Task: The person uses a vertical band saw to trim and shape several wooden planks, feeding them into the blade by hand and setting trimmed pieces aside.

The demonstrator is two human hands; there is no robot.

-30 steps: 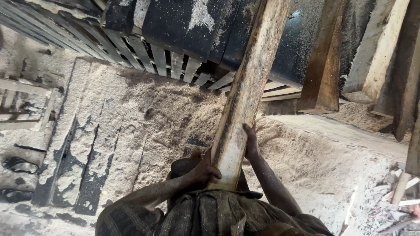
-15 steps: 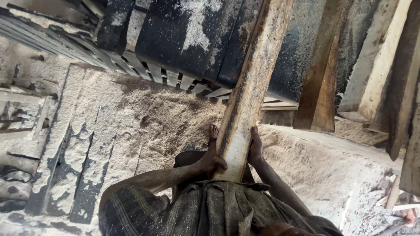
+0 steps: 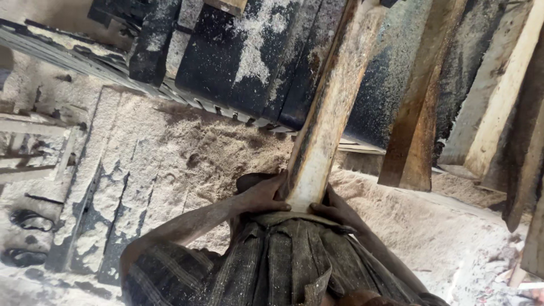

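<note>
A long rough wooden plank (image 3: 331, 107) runs from my waist up and away toward the dark machine at the top. My left hand (image 3: 262, 195) clasps the plank's near end from the left side. My right hand (image 3: 334, 209) grips the same end from the right. The plank's end presses against my checked shirt (image 3: 283, 260). Both forearms reach in from below.
A dark sawdust-speckled machine body (image 3: 249, 62) fills the upper middle. Several other planks (image 3: 419, 130) lean at the right. Sawdust (image 3: 187, 164) covers the ground; slatted wooden pieces (image 3: 34, 153) lie at the left and a dark sandal (image 3: 28, 221) at lower left.
The plank's near end has come closer to my body, and both hands have slid with it down to my waist. The view has shifted closer to the machine.
</note>
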